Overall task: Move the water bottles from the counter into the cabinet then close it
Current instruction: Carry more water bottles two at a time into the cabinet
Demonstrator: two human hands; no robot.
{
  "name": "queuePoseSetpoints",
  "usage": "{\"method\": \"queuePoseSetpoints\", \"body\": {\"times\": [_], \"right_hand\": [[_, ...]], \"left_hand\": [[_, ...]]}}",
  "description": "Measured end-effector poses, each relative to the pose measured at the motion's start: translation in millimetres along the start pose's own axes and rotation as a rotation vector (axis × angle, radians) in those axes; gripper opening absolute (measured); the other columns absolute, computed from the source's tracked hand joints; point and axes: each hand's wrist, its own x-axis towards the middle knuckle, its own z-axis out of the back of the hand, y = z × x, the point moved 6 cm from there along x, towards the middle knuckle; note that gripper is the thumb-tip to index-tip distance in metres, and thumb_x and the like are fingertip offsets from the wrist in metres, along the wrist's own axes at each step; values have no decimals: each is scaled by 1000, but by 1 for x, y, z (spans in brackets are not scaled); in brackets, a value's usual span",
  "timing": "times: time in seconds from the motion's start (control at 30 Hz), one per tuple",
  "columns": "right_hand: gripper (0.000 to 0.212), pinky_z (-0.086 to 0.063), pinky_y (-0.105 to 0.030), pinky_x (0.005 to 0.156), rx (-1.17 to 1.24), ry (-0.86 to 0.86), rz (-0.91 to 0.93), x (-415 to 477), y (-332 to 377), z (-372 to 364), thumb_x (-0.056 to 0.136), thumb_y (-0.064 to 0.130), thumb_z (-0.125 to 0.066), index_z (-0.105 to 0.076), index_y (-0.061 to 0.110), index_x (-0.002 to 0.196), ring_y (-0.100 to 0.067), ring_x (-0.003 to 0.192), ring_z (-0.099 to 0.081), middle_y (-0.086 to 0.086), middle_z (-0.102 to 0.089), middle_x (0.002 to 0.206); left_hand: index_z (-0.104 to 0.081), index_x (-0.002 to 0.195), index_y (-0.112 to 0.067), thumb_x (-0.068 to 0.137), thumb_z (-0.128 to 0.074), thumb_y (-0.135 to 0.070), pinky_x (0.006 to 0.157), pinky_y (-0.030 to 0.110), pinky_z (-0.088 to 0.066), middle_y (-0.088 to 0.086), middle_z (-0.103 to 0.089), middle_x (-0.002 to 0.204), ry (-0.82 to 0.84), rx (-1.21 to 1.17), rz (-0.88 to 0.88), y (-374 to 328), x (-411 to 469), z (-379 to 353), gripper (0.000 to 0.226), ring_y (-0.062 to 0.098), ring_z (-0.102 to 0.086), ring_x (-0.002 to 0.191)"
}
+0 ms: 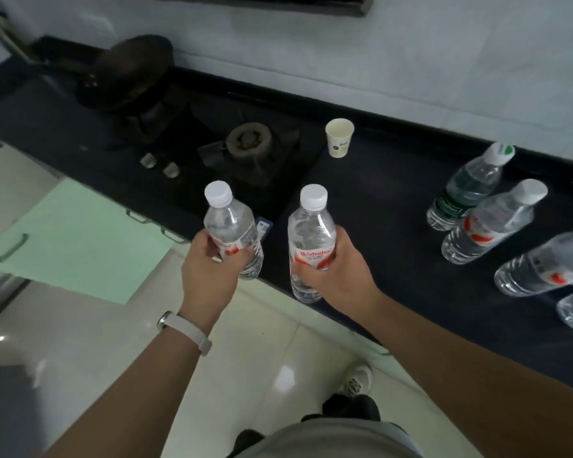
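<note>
Both hands carrying one water bottle each, held at the counter's front edge.

Left hand [209, 262] wrapped round a white-capped bottle [232, 233]; right hand [336, 269] wrapped round a Wahaha bottle [311, 239], both upright. Four more bottles [490, 223] stand on the dark counter [394, 206] to the right. Green cabinet door [80, 246] hangs open lower left.

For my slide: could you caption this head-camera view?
Left hand and right hand each hold a water bottle at the counter edge; more bottles wait.

each hand [209, 271] [339, 269] grips one upright water bottle [232, 231] [311, 239] above the counter [394, 206].
</note>
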Motion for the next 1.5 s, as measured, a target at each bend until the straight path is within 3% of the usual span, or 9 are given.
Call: {"method": "queuePoseSetpoints", "body": {"times": [0.17, 0.33, 0.47, 0.6, 0.73, 0.8, 1.1, 1.23, 1.5], "right_hand": [[61, -53, -24, 81, -64, 66, 29, -20, 24, -61, 71, 33, -85, -44, 45, 115, -3, 94, -64, 18, -64, 103], [64, -51, -18, 77, -112, 102, 69, -54, 57, -145, 72, 31, -84, -46, 38, 122, 0, 92, -63, 18, -63, 103], [65, -54, -28, 85, -148, 125, 140, -88, 84, -223, 70, 33, -84, -48, 34, 124, -2, 94, -64, 16, -65, 104], [60, -54, -32, 85, -184, 190, 194, -120, 107, -299, 69, 36, -84, -50, 35, 118, -3, 90, -65, 15, -67, 100], [54, -46, -17, 72, -196, 287, 223, -146, 133, -364, 73, 33, -83, -50, 34, 116, 4, 85, -62, 18, -64, 97], [52, -46, -16, 70, -205, 326, 246, -156, 144, -391, 73, 31, -84, -50, 35, 113, 5, 83, -62, 18, -65, 95], [51, -45, -17, 68, -245, 502, 320, -166, 175, -490, 72, 29, -84, -52, 33, 112, 7, 80, -60, 19, -64, 93], [50, -46, -17, 70, -248, 571, 326, -150, 182, -533, 72, 27, -85, -52, 33, 110, 10, 77, -60, 17, -64, 94], [52, -49, -24, 75, -244, 667, 308, -71, 205, -623, 72, 28, -84, -52, 34, 112, 2, 84, -62, 18, -65, 94]], "left_hand": [[-65, 119, -26, 76, -86, -24, 94, 34, -52, -14, -70, 113, -41, -69, 41, 46, -13, 67, 48, 9, -65, 107], [-64, 119, -28, 76, -86, -23, 88, 24, -48, -18, -69, 111, -102, -125, 65, 92, -35, 164, 48, 1, -63, 104], [-63, 109, -33, 77, -85, -20, 81, 16, -45, -21, -68, 105, -156, -176, 74, 125, -54, 249, 41, -11, -61, 97], [-62, 99, -35, 76, -85, -18, 83, 22, -47, -15, -69, 102, -251, -189, 88, 157, -74, 331, 37, -2, -63, 98], [-63, 101, -31, 73, -87, -21, 81, 23, -47, -12, -69, 101, -368, -191, 122, 192, -95, 402, 38, 7, -64, 98], [-62, 102, -31, 74, -86, -22, 80, 23, -47, -11, -69, 101, -426, -202, 152, 208, -107, 431, 39, 8, -64, 97], [-64, 103, -33, 71, -85, -29, 88, 38, -54, -10, -70, 100, -616, -219, 273, 265, -128, 506, 38, 17, -66, 97], [-62, 94, -37, 66, -83, -36, 87, 38, -54, -11, -70, 98, -666, -195, 331, 283, -113, 526, 35, 17, -67, 96], [-60, 91, -36, 75, -84, -23, 84, 35, -52, -4, -70, 99, -714, -148, 401, 300, -32, 564, 32, 20, -66, 95]]}}
